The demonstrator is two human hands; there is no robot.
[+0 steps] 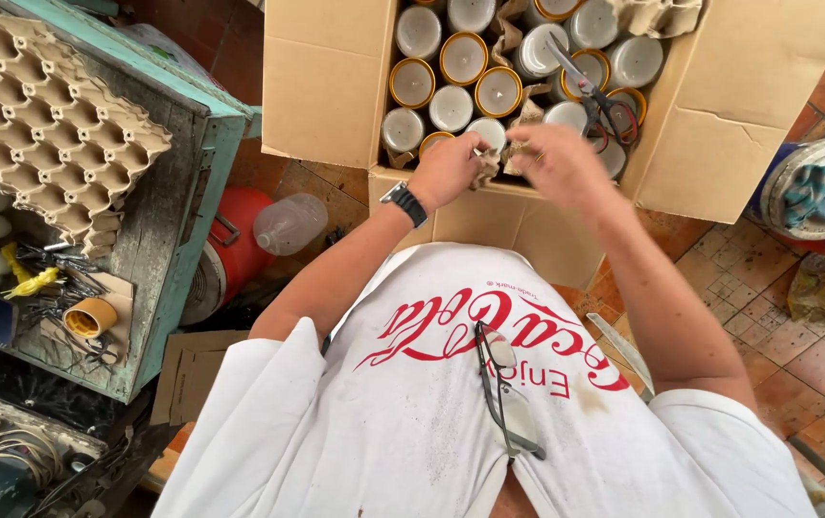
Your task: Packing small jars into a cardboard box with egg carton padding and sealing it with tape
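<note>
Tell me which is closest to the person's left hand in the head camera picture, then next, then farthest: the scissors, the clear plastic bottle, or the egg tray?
From the left hand:
1. Scissors, to its right, lying on the cans in the box.
2. Clear plastic bottle, lower left, on the floor.
3. Egg tray, far left, on the bench.

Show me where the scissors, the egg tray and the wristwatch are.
scissors (592,88), head view, on the crossing of the blades above the dark handles.
egg tray (48,125), head view, on the middle cups of the brown pulp tray.
wristwatch (405,203), head view, on the black band around the left wrist.
</note>
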